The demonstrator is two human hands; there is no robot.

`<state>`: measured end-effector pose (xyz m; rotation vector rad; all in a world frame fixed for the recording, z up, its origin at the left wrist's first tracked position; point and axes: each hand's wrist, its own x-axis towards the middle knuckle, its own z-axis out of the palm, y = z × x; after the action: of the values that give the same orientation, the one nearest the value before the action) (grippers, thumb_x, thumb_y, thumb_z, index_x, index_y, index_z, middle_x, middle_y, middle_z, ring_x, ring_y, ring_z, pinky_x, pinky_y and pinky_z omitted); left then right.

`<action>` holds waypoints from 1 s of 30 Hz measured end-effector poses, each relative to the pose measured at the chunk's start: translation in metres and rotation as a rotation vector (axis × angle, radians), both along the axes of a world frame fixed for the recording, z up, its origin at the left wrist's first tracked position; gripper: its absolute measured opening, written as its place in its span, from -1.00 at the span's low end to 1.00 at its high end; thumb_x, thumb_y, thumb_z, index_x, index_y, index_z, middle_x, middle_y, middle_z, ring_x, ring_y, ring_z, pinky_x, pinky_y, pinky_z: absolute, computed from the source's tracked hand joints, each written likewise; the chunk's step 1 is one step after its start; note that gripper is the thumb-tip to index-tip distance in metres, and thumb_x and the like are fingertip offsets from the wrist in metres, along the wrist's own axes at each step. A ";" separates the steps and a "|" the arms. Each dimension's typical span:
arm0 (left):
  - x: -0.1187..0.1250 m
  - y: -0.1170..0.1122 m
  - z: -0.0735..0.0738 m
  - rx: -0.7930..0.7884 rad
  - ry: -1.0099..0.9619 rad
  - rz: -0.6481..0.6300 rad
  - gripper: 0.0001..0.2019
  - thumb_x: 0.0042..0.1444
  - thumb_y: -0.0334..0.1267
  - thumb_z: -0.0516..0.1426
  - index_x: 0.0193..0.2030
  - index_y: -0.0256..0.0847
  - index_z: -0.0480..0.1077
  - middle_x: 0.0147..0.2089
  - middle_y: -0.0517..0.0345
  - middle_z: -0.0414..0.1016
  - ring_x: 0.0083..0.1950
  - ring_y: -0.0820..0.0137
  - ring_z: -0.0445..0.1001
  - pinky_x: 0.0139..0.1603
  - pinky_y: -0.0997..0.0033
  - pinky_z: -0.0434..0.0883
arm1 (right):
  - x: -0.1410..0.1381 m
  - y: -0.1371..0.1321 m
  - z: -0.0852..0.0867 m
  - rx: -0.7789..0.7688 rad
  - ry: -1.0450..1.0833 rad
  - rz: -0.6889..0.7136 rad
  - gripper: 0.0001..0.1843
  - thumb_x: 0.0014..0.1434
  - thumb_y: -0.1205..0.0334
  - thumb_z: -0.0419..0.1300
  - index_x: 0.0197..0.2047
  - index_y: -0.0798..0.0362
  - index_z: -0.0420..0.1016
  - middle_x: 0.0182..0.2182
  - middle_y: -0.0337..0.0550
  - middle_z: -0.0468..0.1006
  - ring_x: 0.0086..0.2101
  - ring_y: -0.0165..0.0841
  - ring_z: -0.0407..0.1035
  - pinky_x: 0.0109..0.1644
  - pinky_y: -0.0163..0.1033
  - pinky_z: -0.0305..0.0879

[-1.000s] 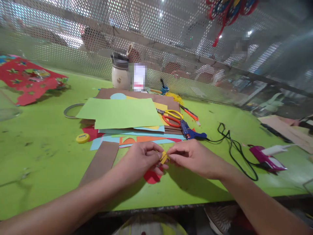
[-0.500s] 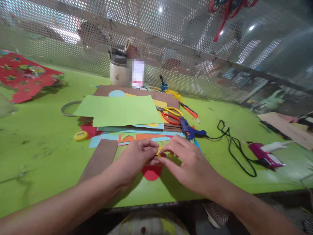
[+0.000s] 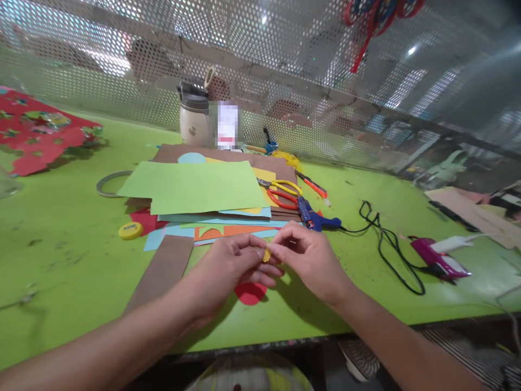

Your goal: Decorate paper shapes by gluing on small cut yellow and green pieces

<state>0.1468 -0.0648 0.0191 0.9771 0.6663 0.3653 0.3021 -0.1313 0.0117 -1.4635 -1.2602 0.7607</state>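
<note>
Together, curled hands pinch a yellow piece.

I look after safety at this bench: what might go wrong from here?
The small yellow piece, pinched between the left hand and right hand, might slip or crumple. The blue glue gun lies just beyond the right hand, which could bump it. Its black cord loops over the table near the right forearm and might snag.
</note>
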 end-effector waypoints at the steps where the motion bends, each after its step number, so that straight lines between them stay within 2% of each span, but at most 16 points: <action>1: -0.001 0.000 0.000 -0.009 -0.011 -0.004 -0.91 0.23 -0.41 0.12 -0.29 -0.34 0.45 -0.37 -0.06 0.64 -0.41 0.40 0.58 -0.28 0.36 0.56 | 0.000 0.000 -0.001 0.013 0.016 -0.005 -0.80 0.10 0.16 0.31 -0.43 0.10 0.46 -0.42 -0.21 0.38 -0.46 -0.35 0.35 -0.40 -0.20 0.29; 5: -0.001 0.002 0.001 -0.029 -0.042 -0.027 -0.85 0.25 -0.37 0.10 -0.29 -0.36 0.47 -0.34 -0.09 0.63 -0.36 0.37 0.60 -0.28 0.37 0.56 | -0.001 -0.001 -0.003 0.010 0.075 0.005 -0.77 0.09 0.13 0.33 -0.43 0.09 0.43 -0.41 -0.24 0.36 -0.49 -0.37 0.38 -0.44 -0.22 0.31; 8: 0.001 0.003 0.000 -0.003 0.006 -0.028 -0.87 0.23 -0.31 0.16 -0.30 -0.35 0.45 -0.36 -0.08 0.63 -0.43 0.39 0.58 -0.36 0.40 0.55 | -0.004 -0.001 -0.005 -0.006 0.056 -0.020 -0.81 0.08 0.18 0.32 -0.42 0.09 0.42 -0.43 -0.25 0.36 -0.49 -0.41 0.33 -0.45 -0.26 0.28; 12: 0.001 0.004 -0.003 0.044 0.051 -0.016 -0.92 0.20 -0.36 0.19 -0.30 -0.33 0.41 -0.35 -0.07 0.64 -0.49 0.38 0.57 -0.41 0.40 0.54 | 0.000 0.000 -0.005 -0.033 0.029 0.001 -0.82 0.13 0.18 0.28 -0.36 0.07 0.38 -0.47 -0.26 0.41 -0.48 -0.41 0.31 -0.41 -0.27 0.30; 14: 0.000 0.005 -0.005 0.033 0.029 0.012 -0.92 0.22 -0.39 0.16 -0.31 -0.31 0.37 -0.32 -0.08 0.65 -0.47 0.36 0.59 -0.40 0.37 0.55 | 0.011 0.000 -0.001 -0.043 -0.171 0.038 -0.83 0.27 0.15 0.15 -0.25 0.10 0.37 -0.45 -0.22 0.43 -0.47 -0.40 0.33 -0.40 -0.28 0.33; 16: -0.002 0.006 -0.006 0.012 0.010 0.044 -0.92 0.21 -0.41 0.16 -0.32 -0.29 0.34 -0.29 -0.10 0.65 -0.43 0.32 0.61 -0.38 0.33 0.56 | 0.026 0.000 0.005 -0.057 -0.514 0.097 -0.78 0.39 0.21 -0.03 -0.15 0.15 0.36 -0.39 -0.14 0.45 -0.44 -0.38 0.35 -0.38 -0.26 0.34; 19: -0.002 0.008 -0.008 0.028 -0.009 0.075 -0.91 0.19 -0.40 0.19 -0.32 -0.28 0.34 -0.29 -0.11 0.66 -0.36 0.26 0.64 -0.33 0.33 0.57 | 0.046 0.001 0.014 -0.085 -0.791 0.251 -0.89 0.30 0.36 0.11 -0.19 0.15 0.46 -0.29 -0.04 0.49 -0.29 -0.27 0.37 -0.20 -0.16 0.32; 21: -0.002 0.010 -0.007 0.051 -0.014 0.090 -0.89 0.17 -0.39 0.21 -0.34 -0.29 0.35 -0.31 -0.11 0.65 -0.34 0.25 0.64 -0.34 0.36 0.56 | 0.051 0.003 0.018 -0.111 -0.890 0.388 -0.91 0.21 0.45 0.18 -0.26 0.13 0.51 -0.27 -0.03 0.49 -0.21 -0.20 0.35 -0.12 -0.10 0.26; 24: -0.002 0.013 -0.006 0.062 -0.008 0.123 -0.90 0.15 -0.40 0.22 -0.33 -0.30 0.36 -0.31 -0.10 0.65 -0.34 0.25 0.63 -0.39 0.40 0.54 | 0.049 0.009 0.018 -0.157 -1.006 0.539 -0.87 0.19 0.48 0.16 -0.31 0.13 0.51 -0.28 -0.03 0.47 -0.21 -0.19 0.32 -0.15 -0.12 0.22; 30: -0.003 0.017 -0.004 0.075 0.030 0.155 -0.92 0.19 -0.41 0.18 -0.34 -0.31 0.37 -0.29 -0.08 0.63 -0.31 0.25 0.64 -0.43 0.46 0.50 | 0.047 0.017 0.013 -0.202 -1.052 0.597 -0.85 0.19 0.49 0.15 -0.39 0.12 0.43 -0.31 -0.08 0.43 -0.30 -0.28 0.30 -0.25 -0.22 0.19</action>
<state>0.1436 -0.0479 0.0152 1.0064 0.7622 0.5162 0.3492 -0.1145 0.0248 -1.7288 -2.5533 0.4679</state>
